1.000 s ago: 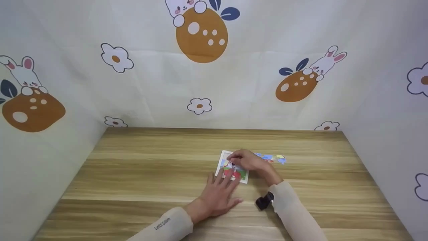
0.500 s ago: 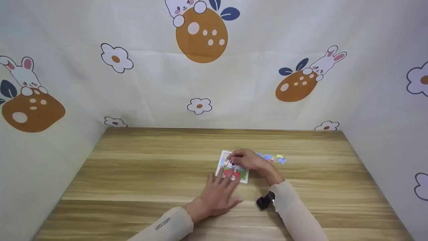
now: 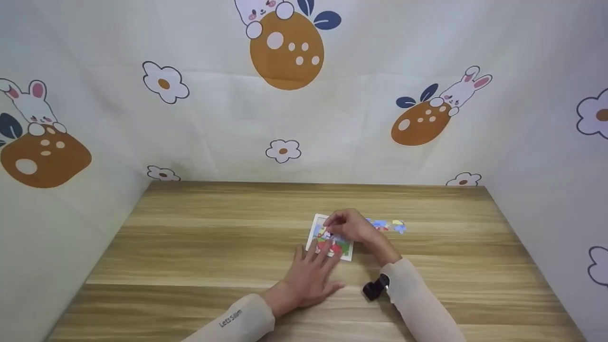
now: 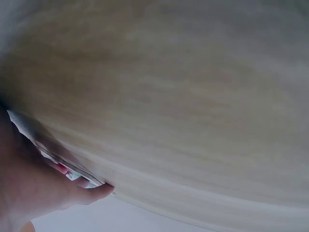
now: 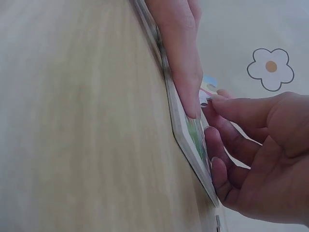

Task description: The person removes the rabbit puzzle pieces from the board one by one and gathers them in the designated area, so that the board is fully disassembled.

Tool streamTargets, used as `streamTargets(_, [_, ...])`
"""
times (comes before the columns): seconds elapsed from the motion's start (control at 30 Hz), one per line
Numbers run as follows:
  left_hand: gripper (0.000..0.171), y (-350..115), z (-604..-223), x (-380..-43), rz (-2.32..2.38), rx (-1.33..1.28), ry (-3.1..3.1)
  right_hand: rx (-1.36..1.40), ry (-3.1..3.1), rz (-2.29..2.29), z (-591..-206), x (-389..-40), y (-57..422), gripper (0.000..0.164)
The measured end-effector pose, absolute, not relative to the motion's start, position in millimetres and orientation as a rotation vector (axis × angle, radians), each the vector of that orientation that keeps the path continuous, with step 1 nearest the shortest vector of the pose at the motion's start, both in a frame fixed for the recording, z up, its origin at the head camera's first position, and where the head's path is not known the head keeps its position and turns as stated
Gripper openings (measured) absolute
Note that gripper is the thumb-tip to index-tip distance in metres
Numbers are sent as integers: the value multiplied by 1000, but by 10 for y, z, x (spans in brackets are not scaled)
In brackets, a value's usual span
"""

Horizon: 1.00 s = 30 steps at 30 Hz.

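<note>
A small square jigsaw puzzle in a white frame [image 3: 310,237] lies tilted on the wooden table, its colourful picture partly covered by both hands. My left hand [image 3: 311,280] rests with spread, straight fingers on the near part of the puzzle. Over its far part, my right hand [image 3: 352,225] pinches a puzzle piece [image 5: 208,86] between thumb and forefinger. In the right wrist view the piece shows light blue and yellow and stands tilted above the picture. The other fingers of that hand are bent beside the frame's edge. Only the thumb side of my left hand [image 4: 43,188] shows in the left wrist view.
Several loose puzzle pieces [image 3: 380,224] lie on the table just right of the puzzle, partly behind the right hand. A black wrist camera [image 3: 374,289] hangs at the right cuff. A curtain [image 3: 228,123] with rabbits and flowers surrounds the table [image 3: 199,237].
My right hand has risen very slightly and its fingers have shifted a little over the puzzle. The left hand stays where it was.
</note>
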<state>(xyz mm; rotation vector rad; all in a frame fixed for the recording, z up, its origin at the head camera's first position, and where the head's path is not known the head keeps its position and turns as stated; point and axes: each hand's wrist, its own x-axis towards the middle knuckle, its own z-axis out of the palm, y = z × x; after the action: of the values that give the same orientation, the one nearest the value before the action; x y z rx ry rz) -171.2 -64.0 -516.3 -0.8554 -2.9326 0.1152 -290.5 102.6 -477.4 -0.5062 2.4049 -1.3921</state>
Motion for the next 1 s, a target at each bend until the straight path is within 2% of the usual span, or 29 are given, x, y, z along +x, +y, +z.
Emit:
streamTargets(0.3, [72,-631,-5093,-1702,157,-857,-2946,-423,2479,-1443,-4537,-2839,1173,12])
streamTargets(0.5, [73,-628,-5077,-1701,149,-859,-2975,-464,2515,-1419,-4401,-2773,1362,13])
streamTargets(1.0, [73,-621,-5079,-1709,171,-852,-2952,-537,2587,-1311,-4538,-2735,1822,9])
